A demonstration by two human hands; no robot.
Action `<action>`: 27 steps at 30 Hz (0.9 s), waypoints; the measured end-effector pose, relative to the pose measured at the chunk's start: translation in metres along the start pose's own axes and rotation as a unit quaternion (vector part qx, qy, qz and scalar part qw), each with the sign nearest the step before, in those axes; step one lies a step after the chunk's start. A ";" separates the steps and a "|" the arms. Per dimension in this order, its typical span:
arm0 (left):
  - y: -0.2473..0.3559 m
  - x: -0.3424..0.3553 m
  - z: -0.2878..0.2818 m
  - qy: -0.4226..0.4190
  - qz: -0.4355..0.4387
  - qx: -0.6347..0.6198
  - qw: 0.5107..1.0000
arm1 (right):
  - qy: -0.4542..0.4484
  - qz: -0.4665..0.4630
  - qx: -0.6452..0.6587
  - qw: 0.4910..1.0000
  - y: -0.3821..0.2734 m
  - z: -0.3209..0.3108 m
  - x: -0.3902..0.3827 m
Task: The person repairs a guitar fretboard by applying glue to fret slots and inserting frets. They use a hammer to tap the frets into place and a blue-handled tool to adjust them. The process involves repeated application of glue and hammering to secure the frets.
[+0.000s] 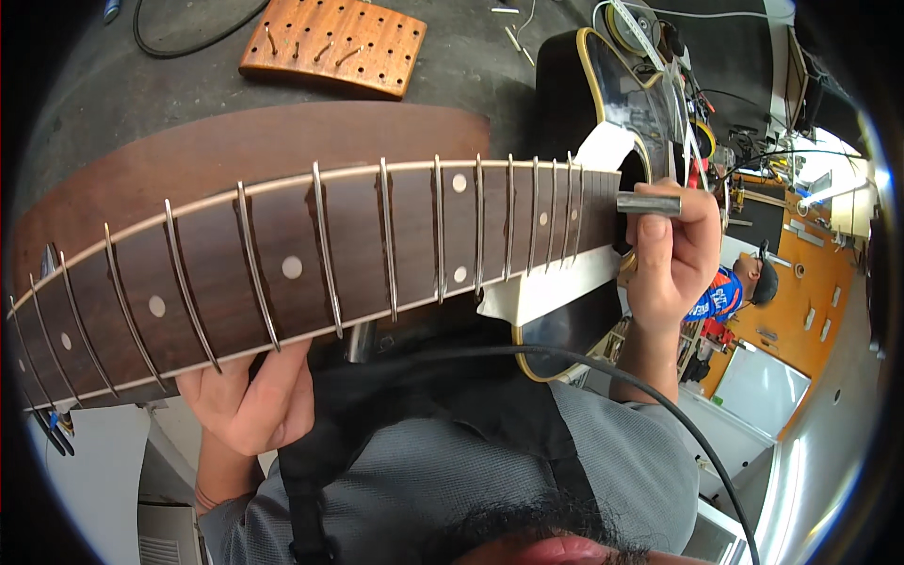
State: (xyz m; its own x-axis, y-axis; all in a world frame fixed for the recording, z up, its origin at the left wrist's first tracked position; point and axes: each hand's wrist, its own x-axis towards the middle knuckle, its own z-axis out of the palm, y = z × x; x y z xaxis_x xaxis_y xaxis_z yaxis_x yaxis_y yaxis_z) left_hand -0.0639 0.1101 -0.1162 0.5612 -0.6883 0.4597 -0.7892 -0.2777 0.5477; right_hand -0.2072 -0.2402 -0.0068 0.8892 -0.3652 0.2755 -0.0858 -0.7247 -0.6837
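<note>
A guitar neck with a dark fretboard (344, 254) spans the view from lower left to centre right. Metal frets cross it, many with ends standing past the pale edge. My left hand (252, 400) is curled against the underside of the neck, its fingertips hidden. Near the fretboard's body end, my right hand (673, 254) pinches a short, shiny metal bar (650, 204) between thumb and fingers. The black guitar body (574, 344) with cream edging lies behind that hand. White sheets (556, 287) cover parts of it on both sides of the fretboard.
A brown sheet (188, 155) lies beyond the neck on the dark bench (461, 56). On the bench sits a drilled wooden block (330, 42) holding several wire pieces. A black cable (673, 405) passes before me. Another person (725, 292) is in the background right.
</note>
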 end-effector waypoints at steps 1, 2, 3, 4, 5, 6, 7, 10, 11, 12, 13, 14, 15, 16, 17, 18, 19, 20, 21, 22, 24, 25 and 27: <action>0.001 0.002 -0.001 -0.010 -0.006 -0.012 1.000 | 0.001 -0.012 -0.011 1.000 -0.001 0.000 -0.007; 0.001 0.001 0.000 -0.003 -0.005 -0.006 1.000 | -0.005 -0.023 -0.014 1.000 -0.002 -0.001 -0.013; 0.001 -0.001 0.001 0.005 -0.003 0.000 1.000 | -0.012 -0.035 -0.017 0.999 -0.003 -0.001 -0.018; 0.001 -0.002 0.003 0.013 -0.002 0.007 1.000 | -0.019 -0.049 -0.020 0.998 -0.003 -0.001 -0.023; 0.002 0.001 0.002 0.021 0.003 0.014 1.000 | -0.019 -0.041 -0.022 0.999 -0.004 0.000 -0.029; 0.003 0.002 0.002 0.022 0.006 0.014 1.000 | -0.018 -0.049 -0.031 0.998 -0.004 0.001 -0.031; 0.002 0.004 0.002 0.022 0.009 0.013 1.000 | -0.018 -0.054 -0.042 0.998 -0.005 0.003 -0.033; 0.002 0.003 0.002 0.022 0.009 0.014 1.000 | -0.010 -0.055 -0.051 0.997 -0.007 0.004 -0.039; 0.003 0.002 0.001 0.019 0.006 0.014 1.000 | -0.007 -0.053 -0.051 0.997 -0.007 0.004 -0.041; 0.003 0.002 0.001 0.017 0.002 0.014 1.000 | -0.005 -0.053 -0.053 0.997 -0.007 0.005 -0.041; 0.004 0.002 0.000 0.014 0.001 0.015 1.000 | -0.003 -0.053 -0.056 0.997 -0.007 0.006 -0.042; 0.004 0.002 -0.001 0.012 -0.001 0.015 1.000 | -0.001 -0.053 -0.058 0.997 -0.008 0.007 -0.042; 0.004 0.002 -0.001 0.011 -0.003 0.017 1.000 | 0.002 -0.048 -0.058 0.997 -0.007 0.007 -0.043; 0.004 0.002 -0.001 0.008 -0.004 0.022 1.000 | 0.007 -0.046 -0.056 0.997 -0.006 0.008 -0.044; 0.004 0.002 -0.001 0.006 -0.006 0.029 1.000 | 0.011 -0.045 -0.053 0.998 -0.006 0.008 -0.044; 0.004 0.002 0.001 0.005 -0.010 0.037 0.999 | 0.021 -0.032 -0.042 0.998 -0.006 0.007 -0.043; 0.004 0.004 0.001 0.027 0.005 0.029 0.999 | 0.032 -0.018 -0.022 0.999 -0.008 0.006 -0.044; 0.004 0.003 -0.002 0.044 0.021 0.038 0.998 | 0.044 -0.006 0.016 0.999 -0.006 0.012 -0.046; 0.002 -0.002 -0.006 0.061 0.043 0.000 0.997 | 0.052 0.006 -0.006 0.999 -0.009 0.009 -0.049; -0.008 -0.008 -0.006 0.111 0.095 -0.008 0.989 | 0.079 0.004 -0.033 0.996 -0.006 0.010 -0.054; -0.020 -0.034 0.000 0.237 0.149 0.041 0.959 | 0.095 0.021 0.051 0.994 -0.008 0.010 -0.058; -0.023 -0.045 -0.005 0.276 0.159 0.062 0.946 | 0.096 0.011 0.064 0.993 -0.009 0.011 -0.058; -0.044 -0.065 -0.029 0.368 0.139 0.135 0.910 | 0.089 -0.013 0.083 0.992 -0.014 0.007 -0.060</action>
State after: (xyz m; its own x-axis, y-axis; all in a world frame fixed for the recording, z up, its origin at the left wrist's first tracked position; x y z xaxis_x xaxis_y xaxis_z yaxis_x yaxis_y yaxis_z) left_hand -0.0589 0.1862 -0.1500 0.2673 -0.1505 0.9518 -0.9026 -0.3851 0.1926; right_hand -0.2556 -0.2038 -0.0184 0.7951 -0.4566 0.3991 0.0235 -0.6344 -0.7727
